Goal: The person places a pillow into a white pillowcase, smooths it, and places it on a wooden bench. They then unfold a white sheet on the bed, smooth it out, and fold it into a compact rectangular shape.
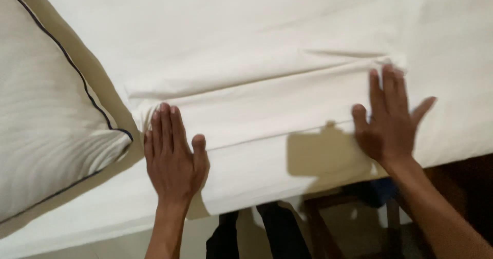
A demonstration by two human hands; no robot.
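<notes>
Far left: pillow (46, 115), white with dark piping, lying on the bed (436, 38) near its edge, just beside the work but not touched

Left hand (174, 156) pressed flat, palm down, on the left end of the folded sheet (267, 115); fingers (165, 125) straight and close together, thumb out to the side, gripping nothing

Folded sheet is a long white band lying across the bed close to the near edge, several layers stacked, a soft ridge along its far side and a faint crease near the right end

Right hand (390, 120) flat on the right end of the band, fingers spread wide, also holding nothing, only pressing

Judgement on doing this well: keep both palms flat with even weight so the layers do not creep; smooth outward from the middle toward each end to push out trapped air; check the fold edges line up at both ends before letting go, the right corner looks slightly rumpled

Below the bed edge: dark shapes on the floor, too dim to identify
</notes>
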